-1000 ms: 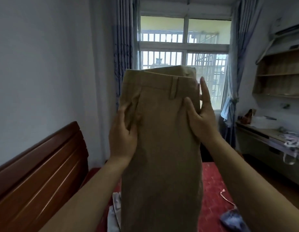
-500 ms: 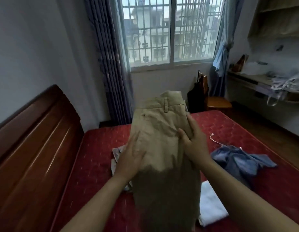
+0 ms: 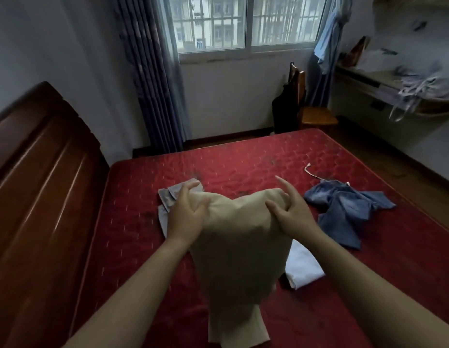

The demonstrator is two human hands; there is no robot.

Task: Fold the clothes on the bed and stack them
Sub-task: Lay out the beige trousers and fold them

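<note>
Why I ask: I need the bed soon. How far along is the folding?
Done: the white cloth lies folded on the bed. In hand: left hand and right hand grip the trousers, mid-fold. Left: the crumpled jeans, maybe the grey garment, and the stacking.

Bed (image 3: 243, 156): 1. Garments: 4, namely trousers (image 3: 238, 247), grey garment (image 3: 168, 197), denim garment (image 3: 344, 212), white cloth (image 3: 303, 267). Hands: 2, left hand (image 3: 185, 217), right hand (image 3: 293, 212). Chair (image 3: 316, 116): 1.

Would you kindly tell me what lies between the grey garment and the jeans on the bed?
In the head view, the tan trousers, gripped by the left hand and right hand, sit between the grey garment and the jeans.
</note>
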